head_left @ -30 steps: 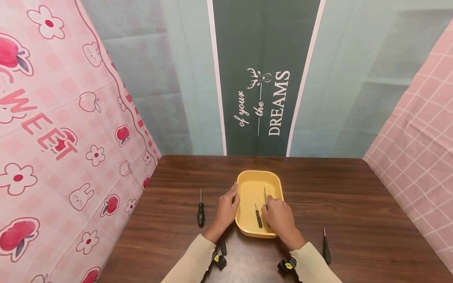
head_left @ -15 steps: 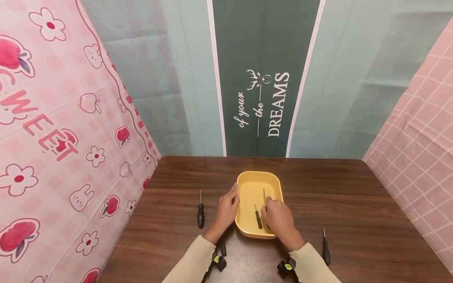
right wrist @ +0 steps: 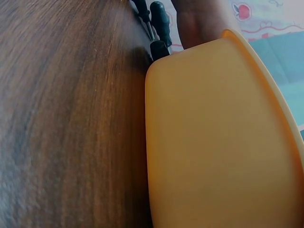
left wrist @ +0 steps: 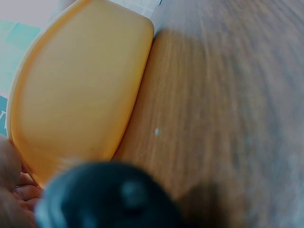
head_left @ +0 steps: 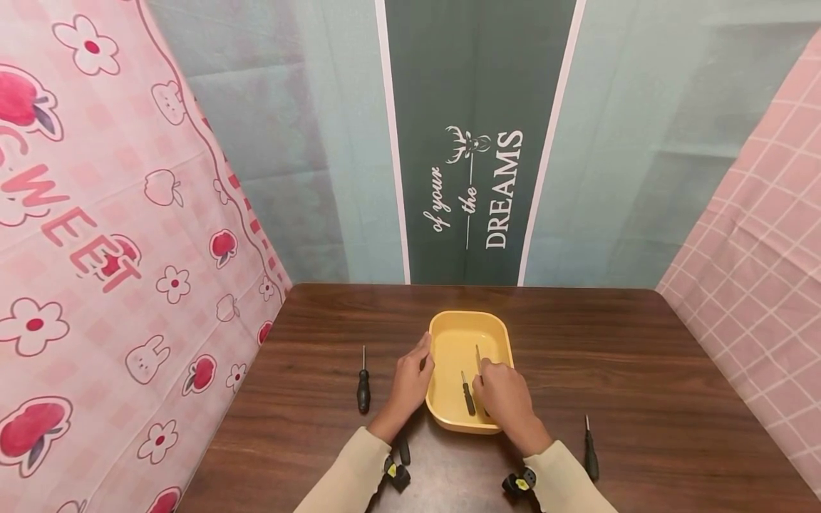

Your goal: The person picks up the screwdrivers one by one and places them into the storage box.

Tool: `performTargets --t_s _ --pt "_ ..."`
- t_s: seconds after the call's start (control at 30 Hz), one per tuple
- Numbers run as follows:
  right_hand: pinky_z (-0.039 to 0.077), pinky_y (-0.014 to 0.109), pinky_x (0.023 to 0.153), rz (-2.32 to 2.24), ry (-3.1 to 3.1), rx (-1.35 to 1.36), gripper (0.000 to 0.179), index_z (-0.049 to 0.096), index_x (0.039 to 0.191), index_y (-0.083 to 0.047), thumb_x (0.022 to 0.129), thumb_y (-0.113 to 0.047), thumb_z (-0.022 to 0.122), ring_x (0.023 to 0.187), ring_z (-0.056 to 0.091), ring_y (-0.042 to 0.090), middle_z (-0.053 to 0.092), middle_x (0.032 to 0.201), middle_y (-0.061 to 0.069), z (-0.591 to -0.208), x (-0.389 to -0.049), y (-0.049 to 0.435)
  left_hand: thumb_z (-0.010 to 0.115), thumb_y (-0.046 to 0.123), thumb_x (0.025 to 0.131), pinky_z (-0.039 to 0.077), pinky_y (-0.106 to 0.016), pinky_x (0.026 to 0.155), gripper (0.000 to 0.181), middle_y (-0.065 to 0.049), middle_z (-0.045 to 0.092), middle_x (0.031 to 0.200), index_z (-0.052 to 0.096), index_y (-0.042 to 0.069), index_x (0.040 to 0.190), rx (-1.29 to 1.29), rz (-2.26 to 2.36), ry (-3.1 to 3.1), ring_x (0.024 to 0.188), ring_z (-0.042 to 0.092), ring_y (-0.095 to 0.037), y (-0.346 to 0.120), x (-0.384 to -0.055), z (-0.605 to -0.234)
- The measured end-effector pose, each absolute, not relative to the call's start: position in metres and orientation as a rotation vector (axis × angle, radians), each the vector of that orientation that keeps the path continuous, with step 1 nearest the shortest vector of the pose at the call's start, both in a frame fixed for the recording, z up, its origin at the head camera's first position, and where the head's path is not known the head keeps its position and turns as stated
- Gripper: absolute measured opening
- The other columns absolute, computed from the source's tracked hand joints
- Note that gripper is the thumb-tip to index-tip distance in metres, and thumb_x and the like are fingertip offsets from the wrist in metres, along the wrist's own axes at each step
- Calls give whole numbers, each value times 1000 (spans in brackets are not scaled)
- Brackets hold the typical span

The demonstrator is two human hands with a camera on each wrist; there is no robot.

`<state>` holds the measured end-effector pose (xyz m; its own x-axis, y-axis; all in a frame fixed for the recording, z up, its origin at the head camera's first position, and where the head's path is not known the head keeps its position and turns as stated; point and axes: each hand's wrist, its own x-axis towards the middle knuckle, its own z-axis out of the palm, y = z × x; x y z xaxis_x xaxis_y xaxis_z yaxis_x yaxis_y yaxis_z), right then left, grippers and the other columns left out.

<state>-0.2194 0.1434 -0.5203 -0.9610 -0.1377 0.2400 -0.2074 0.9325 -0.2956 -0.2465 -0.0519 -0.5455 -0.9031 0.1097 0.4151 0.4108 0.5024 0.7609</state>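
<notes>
In the head view, my left hand (head_left: 411, 377) lies along the left wall of a shallow yellow tray (head_left: 442, 420), its fingers straight against the outside. Reaching over the tray's right side, my right hand (head_left: 503, 388) holds a screwdriver (head_left: 477, 356) inside it. The metal shaft points away from me, and most of the handle is hidden by the hand. To its left, a small black-handled screwdriver (head_left: 468, 397) lies on the tray floor. The left wrist view shows the tray's outer wall (left wrist: 80, 85), with fingers (left wrist: 29, 191) at its edge.
A black screwdriver (head_left: 363, 388) lies left of the tray, and another screwdriver (head_left: 590, 452) lies to the right. A black handle (head_left: 403, 449) shows beside the left forearm. All rest on a dark wooden table (head_left: 641, 356) with patterned curtains around it.
The screwdriver in my right hand has tilted slightly, its tip shifting a little left. My left hand and the tray hold their place.
</notes>
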Motion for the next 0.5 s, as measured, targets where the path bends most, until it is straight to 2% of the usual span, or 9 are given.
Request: performTargets --t_s 0.27,0.5 --pt "35 31 45 458 -2897 258 16 61 80 -2 91 -12 66 50 42 17 45 59 2 -520 -221 143 55 2 101 41 -41 110 41 -16 49 149 53 -6 141 -437 -1386 -2429 137 49 -25 -52 -247 -545" --pt "36 31 46 443 -2914 272 14 61 81 -2 90 -12 67 50 43 17 46 59 2 -521 -221 143 55 3 101 40 -40 111 42 -13 49 149 53 -5 142 -425 -1379 -2444 137 49 -25 -52 -248 -546"
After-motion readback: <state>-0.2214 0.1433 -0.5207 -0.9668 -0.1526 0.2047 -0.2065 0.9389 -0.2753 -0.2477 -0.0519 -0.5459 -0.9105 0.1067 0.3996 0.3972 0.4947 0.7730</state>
